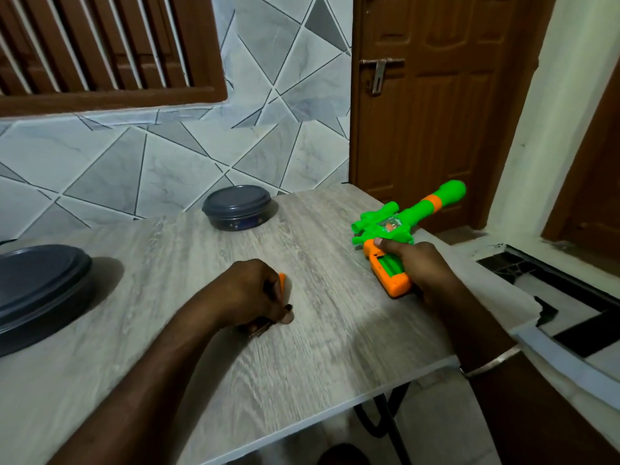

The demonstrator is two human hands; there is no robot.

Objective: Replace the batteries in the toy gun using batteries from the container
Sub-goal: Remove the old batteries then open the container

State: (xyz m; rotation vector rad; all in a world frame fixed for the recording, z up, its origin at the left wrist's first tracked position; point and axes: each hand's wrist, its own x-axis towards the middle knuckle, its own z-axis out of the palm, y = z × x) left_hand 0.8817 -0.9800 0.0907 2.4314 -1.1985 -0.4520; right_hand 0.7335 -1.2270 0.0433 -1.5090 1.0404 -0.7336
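Steadies on the grey wood-grain table [335, 337] the green-and-orange plastic toy gun [412, 216], right hand [422, 266] gripping its handle, open battery bay [385, 267] upward, likely for loading. Left of the gun: round dark lidded container [236, 206], unopened; nearer, left hand [248, 293] curled round an orange piece [282, 280], probably the cover.

The table [302, 347] is viewed by one wide-angle head camera from above its near edge, aimed forward and down, close over it, with the wall [167, 156] and door [436, 112] taken in beyond its far edge.
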